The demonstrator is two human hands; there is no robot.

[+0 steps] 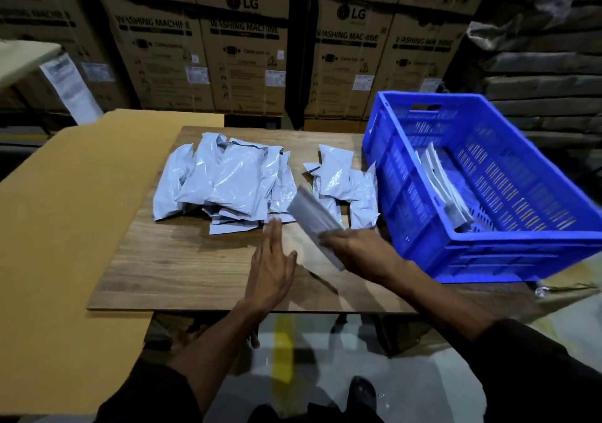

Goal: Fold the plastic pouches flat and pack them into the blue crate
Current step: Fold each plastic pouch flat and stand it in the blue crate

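A heap of pale grey plastic pouches point(221, 181) lies on the wooden board point(182, 259), with a smaller heap point(338, 174) to its right. My right hand point(361, 253) holds a folded pouch point(312, 217), blurred, just left of the blue crate point(423, 243). Inside the crate, several folded pouches point(446, 184) lean against its left wall. Over the board hovers my left hand point(272, 269), fingers straight and pointing at the big heap, holding nothing.
A tan cardboard sheet point(65, 227) covers the surface on the left. Stacked washing machine cartons point(244, 47) stand behind the table. Dark stacked material point(547, 64) rises at the right. The floor with a yellow line point(283, 344) and my shoe point(361, 390) show below.
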